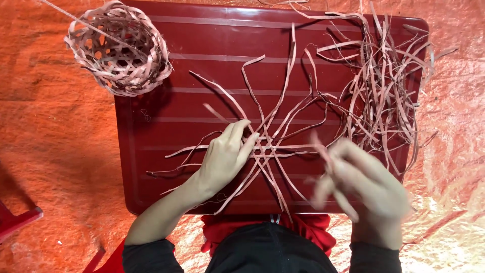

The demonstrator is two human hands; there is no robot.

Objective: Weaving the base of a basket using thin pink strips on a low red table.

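Below, the smooth dark-red plastic table lay under my hands. My left hand pressed flat, fingers spread, on the crossed thin strips. My right hand, blurred, sat just beside them; whether it pinched one, I couldn't tell. Far off my left sat a round openwork basket.

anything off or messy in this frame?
Nothing damaged or spilled. The woven basket overhangs the top-left corner of the red table, partly off its edge. The loose strip pile at right is tangled, some ends past the table edge. Left hand presses the woven strip star; right hand is motion-blurred.
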